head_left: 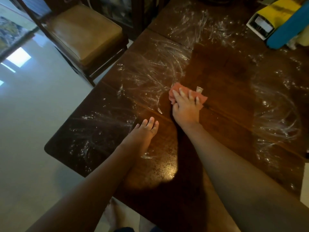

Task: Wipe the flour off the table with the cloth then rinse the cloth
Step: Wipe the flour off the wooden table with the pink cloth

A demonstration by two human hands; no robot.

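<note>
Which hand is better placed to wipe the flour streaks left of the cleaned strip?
Right. The right hand grips the pink cloth at the edge of those flour streaks. The left hand rests with straight fingers on the table, holding nothing, so it would first need the cloth.

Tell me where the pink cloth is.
Head view: the cloth sits centre of the table under the right hand, flour smears just left of it.

— Where is the cloth (175,87)?
— It is pink and crumpled, lying on the dark wooden table (225,72), near the middle.
— And the flour (150,67)?
— White streaks and specks on both sides of one clean strip.
</note>
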